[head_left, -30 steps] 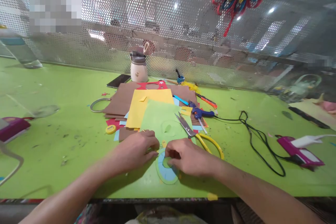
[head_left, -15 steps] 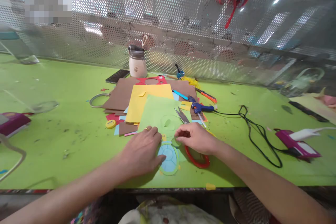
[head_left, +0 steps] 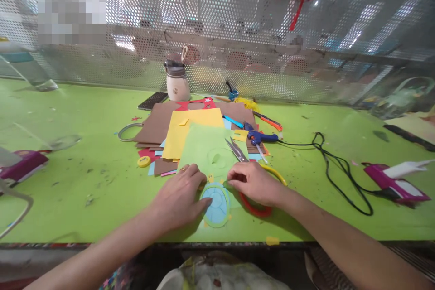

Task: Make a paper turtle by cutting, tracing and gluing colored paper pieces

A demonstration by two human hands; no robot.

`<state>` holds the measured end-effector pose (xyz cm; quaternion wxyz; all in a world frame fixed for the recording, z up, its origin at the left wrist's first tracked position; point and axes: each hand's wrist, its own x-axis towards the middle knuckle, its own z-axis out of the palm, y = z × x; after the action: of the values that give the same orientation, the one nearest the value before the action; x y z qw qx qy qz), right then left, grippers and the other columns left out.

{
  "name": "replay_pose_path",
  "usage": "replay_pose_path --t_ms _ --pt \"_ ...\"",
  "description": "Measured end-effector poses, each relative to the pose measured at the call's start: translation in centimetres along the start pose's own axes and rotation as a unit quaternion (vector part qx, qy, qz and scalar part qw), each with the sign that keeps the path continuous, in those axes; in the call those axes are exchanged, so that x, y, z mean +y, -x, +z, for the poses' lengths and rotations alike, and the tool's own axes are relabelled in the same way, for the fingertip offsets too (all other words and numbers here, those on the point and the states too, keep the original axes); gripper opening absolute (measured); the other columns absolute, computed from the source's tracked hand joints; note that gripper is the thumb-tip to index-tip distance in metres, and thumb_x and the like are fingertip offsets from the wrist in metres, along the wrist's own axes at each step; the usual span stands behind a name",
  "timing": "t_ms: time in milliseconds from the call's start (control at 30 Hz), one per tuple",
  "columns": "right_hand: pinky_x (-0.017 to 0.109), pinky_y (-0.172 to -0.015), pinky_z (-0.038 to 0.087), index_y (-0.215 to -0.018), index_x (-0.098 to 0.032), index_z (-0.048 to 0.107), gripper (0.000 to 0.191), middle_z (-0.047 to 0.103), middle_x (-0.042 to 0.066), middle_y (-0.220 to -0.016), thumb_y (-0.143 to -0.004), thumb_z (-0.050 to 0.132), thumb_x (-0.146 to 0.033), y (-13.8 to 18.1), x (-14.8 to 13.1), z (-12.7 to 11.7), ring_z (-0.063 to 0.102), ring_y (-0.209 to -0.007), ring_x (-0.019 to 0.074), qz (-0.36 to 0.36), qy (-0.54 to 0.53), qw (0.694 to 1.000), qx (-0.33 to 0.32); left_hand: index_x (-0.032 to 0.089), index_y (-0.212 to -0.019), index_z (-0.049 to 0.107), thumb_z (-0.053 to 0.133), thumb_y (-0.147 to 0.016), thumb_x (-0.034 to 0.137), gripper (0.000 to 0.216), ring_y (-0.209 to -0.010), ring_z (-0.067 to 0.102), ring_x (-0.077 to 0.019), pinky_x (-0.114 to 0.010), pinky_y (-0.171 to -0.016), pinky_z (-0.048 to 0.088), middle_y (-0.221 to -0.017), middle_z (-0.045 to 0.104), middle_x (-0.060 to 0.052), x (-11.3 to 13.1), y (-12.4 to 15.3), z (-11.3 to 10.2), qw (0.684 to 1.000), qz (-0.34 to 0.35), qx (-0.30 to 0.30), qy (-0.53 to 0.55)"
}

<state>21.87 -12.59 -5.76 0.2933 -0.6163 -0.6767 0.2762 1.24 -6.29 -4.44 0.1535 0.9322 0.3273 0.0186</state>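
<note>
A round blue paper disc with a green rim (head_left: pixel 215 206) lies near the table's front edge. My left hand (head_left: pixel 179 198) lies flat with fingers stretched, its fingertips touching the disc's left side. My right hand (head_left: pixel 253 182) is curled, pinching a small green paper piece just above the disc's right edge. A red ring (head_left: pixel 255 208) peeks out under my right hand. Scissors with yellow handles (head_left: pixel 244 155) rest on a green sheet (head_left: pixel 207 149) just beyond my hands.
Yellow, brown and red paper sheets (head_left: pixel 190 129) are stacked mid-table. A blue glue gun (head_left: pixel 260 137) with a black cord (head_left: pixel 336 172), a white jar (head_left: pixel 176 82), a phone (head_left: pixel 153 100), a tape roll (head_left: pixel 143 161) and magenta tools (head_left: pixel 396 184) lie around. A perforated metal screen (head_left: pixel 238 31) stands behind.
My right hand lifted off the disc's centre and moved up to its right edge, uncovering the disc and a red ring. My left hand shifted down beside the disc.
</note>
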Motion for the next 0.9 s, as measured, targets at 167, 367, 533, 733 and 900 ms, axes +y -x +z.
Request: replay_pose_path --t_ms 167,367,533,733,900 --pt "0.025 -0.061 0.044 -0.074 -0.017 0.065 0.011 0.066 0.001 -0.069 -0.080 0.057 -0.015 0.1 0.0 0.0 0.057 -0.064 0.0134 -0.001 -0.018 1.000 0.005 0.016 -0.094 0.059 0.055 -0.081 0.031 0.020 -0.094 0.053 -0.0278 -0.039 -0.080 0.043 -0.095 0.054 -0.009 0.0 0.2 0.5 1.000 -0.009 0.022 0.001" --pt "0.024 -0.064 0.048 -0.088 -0.015 0.068 0.013 0.071 0.004 -0.077 -0.081 0.058 -0.018 0.4 -0.5 0.4 0.061 -0.067 0.0136 0.012 -0.048 0.999 0.008 0.017 -0.096 0.061 0.048 -0.086 0.033 0.023 -0.091 0.055 -0.0262 -0.037 -0.077 0.043 -0.095 0.055 -0.008 -0.5 -0.1 0.5 0.999 -0.007 0.025 0.026" --pt "0.021 -0.057 0.046 -0.095 -0.015 0.069 0.018 0.069 0.002 -0.070 -0.080 0.060 -0.017 0.3 -0.5 1.6 0.059 -0.061 0.0127 0.006 -0.048 0.999 -0.008 0.018 -0.093 0.063 0.042 -0.089 0.028 0.023 -0.087 0.056 -0.0237 -0.035 -0.075 0.043 -0.092 0.056 -0.008 -1.1 -0.2 0.7 0.999 0.014 0.028 0.032" --pt "0.024 -0.061 0.043 -0.098 -0.017 0.070 0.021 0.071 0.004 -0.073 -0.080 0.059 -0.014 0.9 -1.2 1.8 0.060 -0.064 0.0145 -0.028 0.009 0.999 -0.027 0.014 -0.090 0.062 0.047 -0.087 0.027 0.020 -0.085 0.058 -0.0256 -0.036 -0.072 0.045 -0.094 0.058 -0.012 0.4 -0.2 0.4 0.999 -0.011 0.019 -0.050" --pt "0.027 -0.067 0.042 -0.096 -0.017 0.070 0.021 0.073 0.006 -0.083 -0.080 0.057 -0.012 1.4 -1.6 1.5 0.062 -0.073 0.0178 -0.043 0.046 0.998 -0.020 0.012 -0.085 0.062 0.045 -0.083 0.014 0.018 -0.083 0.058 -0.0260 -0.037 -0.072 0.046 -0.090 0.060 -0.013 1.8 -0.6 0.2 0.989 -0.016 0.012 -0.150"
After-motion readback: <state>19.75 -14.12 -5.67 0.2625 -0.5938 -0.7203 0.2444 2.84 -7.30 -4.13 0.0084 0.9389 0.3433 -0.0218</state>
